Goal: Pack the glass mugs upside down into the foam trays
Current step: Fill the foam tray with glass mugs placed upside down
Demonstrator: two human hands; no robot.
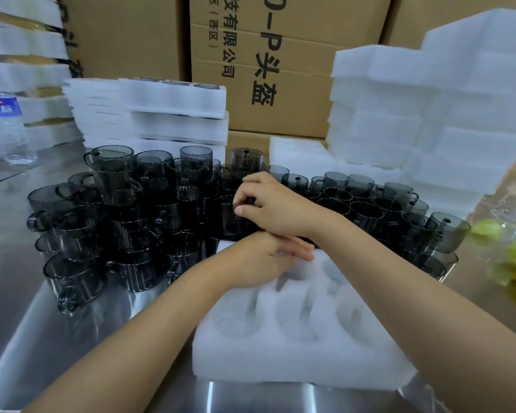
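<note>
Many smoky dark glass mugs (116,204) stand crowded and partly stacked on the steel table (72,338), reaching right to a further group of mugs (370,210). A white foam tray (280,368) with round pockets lies in front of them, and its visible pockets hold nothing. My right hand (271,204) reaches in from the right and pinches the rim of one mug (233,222) in the middle of the pile. My left hand (259,260) crosses under that wrist and lies flat on the tray's far edge, fingers straight.
Stacks of foam trays stand behind the mugs at the left (173,114) and the right (429,114). Cardboard boxes (265,70) wall off the back. A water bottle (6,123) stands far left. A plastic bag with yellow-green items (504,248) lies at the right edge.
</note>
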